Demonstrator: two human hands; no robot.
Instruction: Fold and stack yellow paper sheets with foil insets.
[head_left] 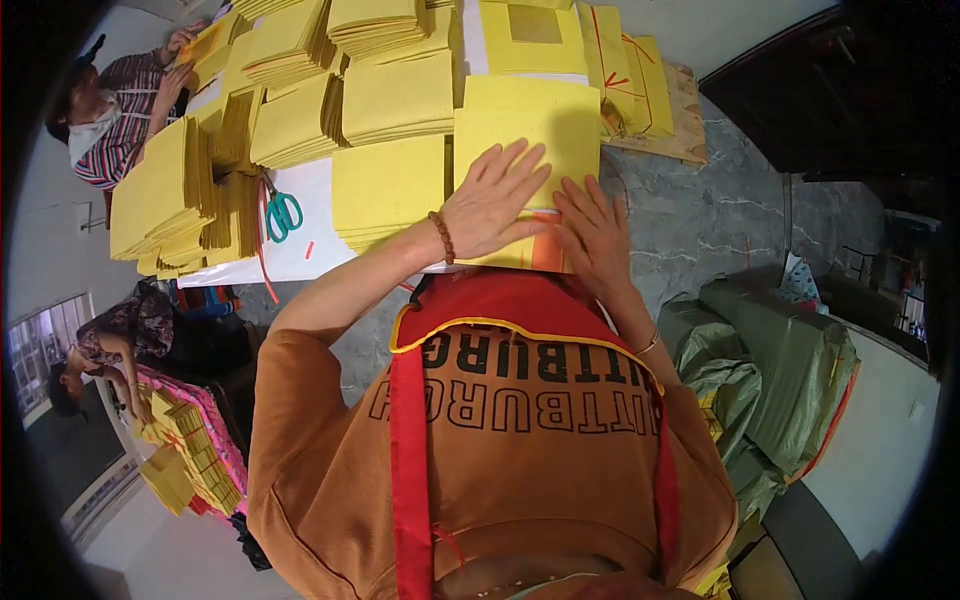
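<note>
Directly in front of me lies a yellow paper sheet (530,115), flat at the near edge of the table, with an orange-red part (552,248) along its near side. My left hand (495,205) rests palm down on it, fingers stretched and slightly spread. At the sheet's right edge lies my right hand (597,235), fingers extended, its thumb side over the orange-red part. Whether anything thin lies beneath the palms is hidden. Just left of the sheet is a stack of yellow paper (388,190), partly behind my left forearm.
Several yellow paper stacks (395,95) fill the table's far and left parts. Green-handled scissors (283,212) lie on the white tabletop (310,195). Red-tied bundles (640,90) sit at the far right. Green-wrapped packages (785,355) stand at right. Two people (130,110) work at left.
</note>
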